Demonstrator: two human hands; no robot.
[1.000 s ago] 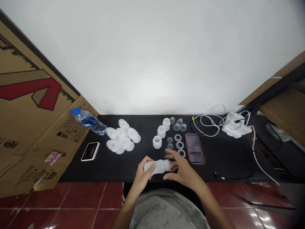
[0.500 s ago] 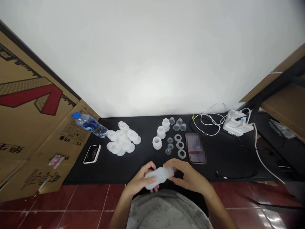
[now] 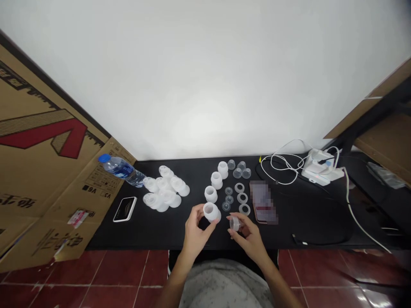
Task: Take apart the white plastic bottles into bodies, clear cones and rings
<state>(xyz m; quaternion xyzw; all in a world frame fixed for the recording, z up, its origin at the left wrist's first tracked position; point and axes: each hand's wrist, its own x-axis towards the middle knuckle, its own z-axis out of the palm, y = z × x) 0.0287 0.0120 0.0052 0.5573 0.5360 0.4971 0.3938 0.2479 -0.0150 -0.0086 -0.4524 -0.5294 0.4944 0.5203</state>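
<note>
- Left hand (image 3: 196,233): curled, not released; a white plastic collar (image 3: 211,212) is gripped in the fingers, with its open end facing up.
- Right hand (image 3: 248,239): a small clear cup (image 3: 234,223) is pinched between thumb and fingers, just beside the collar. They look apart, but it's tight to call from this angle.
- Both hands are kept over the front of a black table (image 3: 154,233).
- Nearby, three more white collars (image 3: 216,180) are stood upright in a row, with clear cups (image 3: 241,170) next to them at the far end.
- Small clear discs (image 3: 228,191) and pale rings (image 3: 242,198) are laid out in two short columns, right by the hands.
- A big cluster of white plastic pieces (image 3: 163,192) is piled further left, near a blue-capped water bottle (image 3: 121,169) lying on its side.
- A phone (image 3: 263,201) is left to the right of the rings, its screen pixelated.
- White cables (image 3: 279,164) are tangled around a white charger (image 3: 321,167) at the far right.
- Cardboard (image 3: 48,149) is propped up at the left.
</note>
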